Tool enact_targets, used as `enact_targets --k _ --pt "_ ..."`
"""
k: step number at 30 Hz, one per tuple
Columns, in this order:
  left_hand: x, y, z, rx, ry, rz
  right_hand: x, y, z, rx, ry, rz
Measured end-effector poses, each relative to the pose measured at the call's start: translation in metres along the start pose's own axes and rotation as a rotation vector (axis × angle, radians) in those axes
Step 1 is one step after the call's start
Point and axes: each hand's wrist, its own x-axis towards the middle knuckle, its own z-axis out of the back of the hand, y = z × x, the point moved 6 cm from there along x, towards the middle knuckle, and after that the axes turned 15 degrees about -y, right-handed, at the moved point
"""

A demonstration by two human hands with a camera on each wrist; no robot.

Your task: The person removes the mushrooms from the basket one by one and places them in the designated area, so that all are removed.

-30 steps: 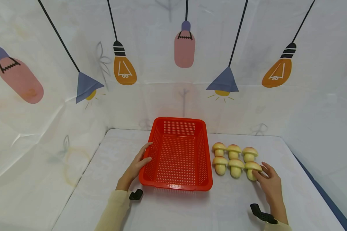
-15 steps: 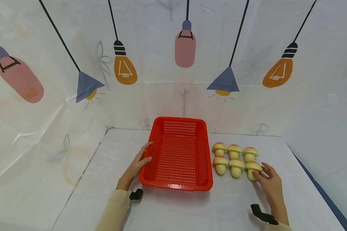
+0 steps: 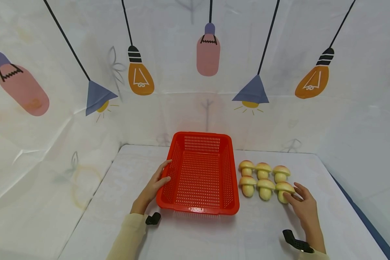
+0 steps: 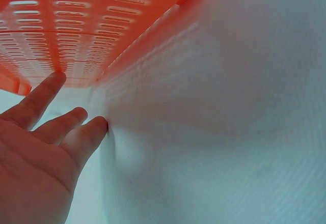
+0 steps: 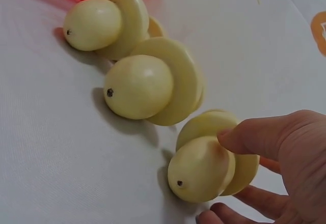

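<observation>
A red perforated plastic basket [image 3: 201, 173] stands on the white table, its inside bare. Against its left side rests my left hand [image 3: 152, 187], fingers nearly straight. One of its fingertips meets the slotted outer wall in the left wrist view; two others reach down by the table. To the basket's right, several toy mushrooms [image 3: 264, 189] with yellow stems and reddish-tinged caps lie in two rows. My right hand [image 3: 303, 206] holds the near-right mushroom [image 5: 201, 170]. Its thumb presses the stem near the cap, while the other fingers curl around the far side, partly hidden.
The white table [image 3: 195, 238] meets a wall sheet [image 3: 178, 108] printed with hanging lamps and bulbs. Black wrist camera mounts [image 3: 297, 242] sit on both forearms. The mushroom rows lie close to the basket's right side.
</observation>
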Motion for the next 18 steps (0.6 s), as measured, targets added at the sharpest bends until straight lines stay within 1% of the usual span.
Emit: enact_targets --k 8,11,15,18 --pt "0.001 0.003 0.001 0.011 -0.002 0.001 0.001 0.007 0.001 -0.076 0.04 0.031" --pt "0.001 0.003 0.001 0.014 -0.004 0.008 0.001 0.009 0.0 -0.107 0.058 0.06" --pt "0.001 0.003 0.001 0.02 -0.007 0.012 0.003 0.011 0.0 -0.148 0.084 0.119" --pt "0.001 0.003 0.001 0.02 -0.005 0.011 0.003 0.013 0.0 -0.163 0.103 0.144"
